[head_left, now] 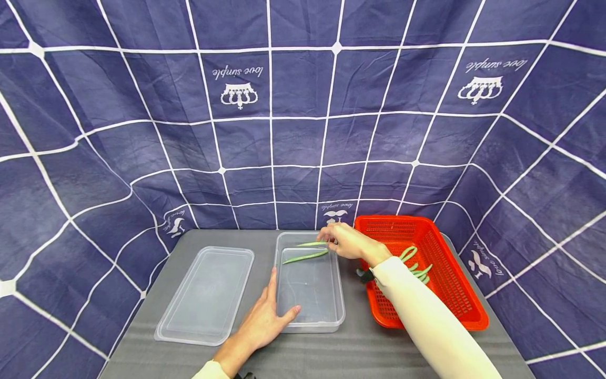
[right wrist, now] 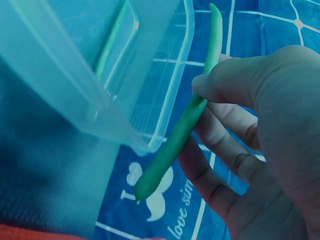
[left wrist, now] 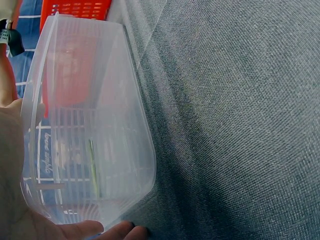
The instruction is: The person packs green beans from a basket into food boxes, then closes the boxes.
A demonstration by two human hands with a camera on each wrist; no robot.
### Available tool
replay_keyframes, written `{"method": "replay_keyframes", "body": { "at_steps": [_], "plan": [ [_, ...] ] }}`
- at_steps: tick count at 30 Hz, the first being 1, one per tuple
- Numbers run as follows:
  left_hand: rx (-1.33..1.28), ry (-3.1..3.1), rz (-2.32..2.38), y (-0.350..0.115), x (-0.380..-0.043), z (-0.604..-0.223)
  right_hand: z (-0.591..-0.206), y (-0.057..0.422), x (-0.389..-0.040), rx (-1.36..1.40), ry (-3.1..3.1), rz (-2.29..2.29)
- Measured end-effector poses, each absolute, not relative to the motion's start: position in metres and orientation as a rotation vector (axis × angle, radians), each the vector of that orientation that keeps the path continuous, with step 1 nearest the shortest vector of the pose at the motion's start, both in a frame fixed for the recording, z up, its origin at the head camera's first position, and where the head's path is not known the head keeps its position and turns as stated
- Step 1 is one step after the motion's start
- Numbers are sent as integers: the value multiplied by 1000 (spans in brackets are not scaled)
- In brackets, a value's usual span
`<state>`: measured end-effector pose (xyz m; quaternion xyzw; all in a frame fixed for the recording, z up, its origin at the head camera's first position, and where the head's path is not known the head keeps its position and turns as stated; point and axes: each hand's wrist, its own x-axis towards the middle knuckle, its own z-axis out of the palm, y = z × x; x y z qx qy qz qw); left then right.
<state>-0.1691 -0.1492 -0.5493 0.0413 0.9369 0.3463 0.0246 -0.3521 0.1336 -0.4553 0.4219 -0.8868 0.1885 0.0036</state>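
A clear plastic container (head_left: 310,297) stands on the grey table. Inside it, toward the far end, lies one green bean (head_left: 305,257). My right hand (head_left: 347,241) is at the container's far right corner and pinches another green bean (right wrist: 175,140) between thumb and fingers; in the right wrist view this bean is just off the container's corner. Along the container's left side my left hand (head_left: 265,318) rests with fingers extended against the wall, its thumb reaching over the near part of the rim.
To the right stands a red plastic basket (head_left: 461,279) with several green beans (head_left: 418,272) in it, partly hidden by my right forearm. A translucent lid (head_left: 208,295) lies flat on the left. Behind the table hangs a blue checked cloth (head_left: 303,142).
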Motion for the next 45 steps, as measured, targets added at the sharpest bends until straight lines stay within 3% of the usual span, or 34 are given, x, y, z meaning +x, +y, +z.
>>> {"method": "replay_keyframes", "body": {
  "at_steps": [17,45],
  "plan": [
    [117,2884,1067,-151,-170,-547,-469,95,-356,1341,-2832,629],
    [137,2912,1058,-147,-170,-549,-495,83,-359,1341,-2893,589]
  ]
}}
